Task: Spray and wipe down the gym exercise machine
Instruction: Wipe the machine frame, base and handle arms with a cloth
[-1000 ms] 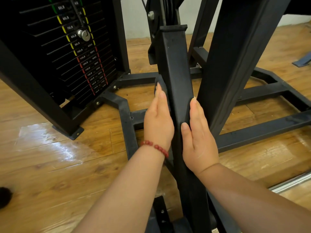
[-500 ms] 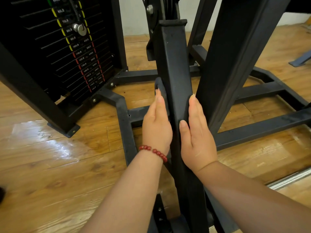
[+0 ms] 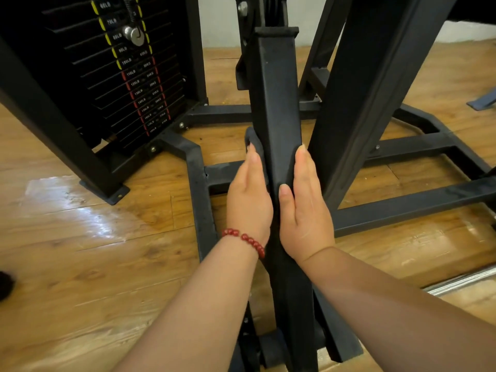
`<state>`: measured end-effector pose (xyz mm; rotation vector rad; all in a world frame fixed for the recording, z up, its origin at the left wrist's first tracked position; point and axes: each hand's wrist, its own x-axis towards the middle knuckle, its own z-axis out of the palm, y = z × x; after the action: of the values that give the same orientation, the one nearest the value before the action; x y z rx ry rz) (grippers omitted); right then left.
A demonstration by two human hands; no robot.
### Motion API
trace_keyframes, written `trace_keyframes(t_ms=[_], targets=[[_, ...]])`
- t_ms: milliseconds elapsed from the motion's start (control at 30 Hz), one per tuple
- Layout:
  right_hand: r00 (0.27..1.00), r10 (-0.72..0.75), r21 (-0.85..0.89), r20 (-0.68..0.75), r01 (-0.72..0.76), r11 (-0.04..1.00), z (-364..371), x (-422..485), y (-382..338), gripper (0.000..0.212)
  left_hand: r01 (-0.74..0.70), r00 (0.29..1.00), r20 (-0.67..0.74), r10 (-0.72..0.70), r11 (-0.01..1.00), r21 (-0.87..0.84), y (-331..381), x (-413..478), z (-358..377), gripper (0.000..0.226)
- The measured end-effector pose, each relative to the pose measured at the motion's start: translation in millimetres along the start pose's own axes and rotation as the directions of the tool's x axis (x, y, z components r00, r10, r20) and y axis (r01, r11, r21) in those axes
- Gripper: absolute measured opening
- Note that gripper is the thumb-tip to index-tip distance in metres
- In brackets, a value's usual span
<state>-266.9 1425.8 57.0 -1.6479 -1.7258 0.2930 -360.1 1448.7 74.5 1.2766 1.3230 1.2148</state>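
Note:
A black square steel post (image 3: 276,89) of the gym machine rises up the middle of the view. A dark cloth (image 3: 253,142) is wrapped around it, and its edge sticks out past my left fingertips. My left hand (image 3: 248,200), with a red bead bracelet on the wrist, lies flat against the post's left side over the cloth. On the right side my right hand (image 3: 306,208) presses the cloth, thumb on the front face. No spray bottle is in view.
The weight stack (image 3: 134,84) with its selector pin (image 3: 134,36) stands at the upper left. A thick slanted beam (image 3: 367,84) runs just right of the post. Base frame bars (image 3: 200,189) cross the wooden floor. A wet sheen (image 3: 80,200) marks the floor on the left.
Both hands, with the cloth between them and the post, have slid a little down the post toward me. The view has shifted slightly.

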Motion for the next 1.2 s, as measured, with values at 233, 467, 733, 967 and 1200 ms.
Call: trace_keyframes(t_ms=[233,467,733,967,1200], targets=[[0.996,-0.002,0.019,0.087,0.001,1.000,-8,2,-1,0.057,0.327,0.939,-0.007,-0.343,0.903,-0.278,17,-38,5,0.038],[0.989,-0.050,0.123,0.139,0.033,0.992,-13,4,3,0.054,0.406,0.900,-0.098,-0.424,0.899,-0.162,24,-5,8,0.034],[0.987,-0.074,0.159,0.139,0.051,0.986,-12,6,7,0.057,0.486,0.859,-0.122,-0.498,0.867,-0.112,24,-13,11,0.043],[0.994,-0.071,0.191,0.089,0.053,0.980,-8,7,9,0.058,0.381,0.904,-0.160,-0.396,0.917,-0.118,17,-29,20,0.042],[0.995,-0.081,0.233,0.050,0.067,0.970,-7,4,10,0.055,0.340,0.908,-0.208,-0.363,0.930,-0.140,29,-14,19,0.038]])
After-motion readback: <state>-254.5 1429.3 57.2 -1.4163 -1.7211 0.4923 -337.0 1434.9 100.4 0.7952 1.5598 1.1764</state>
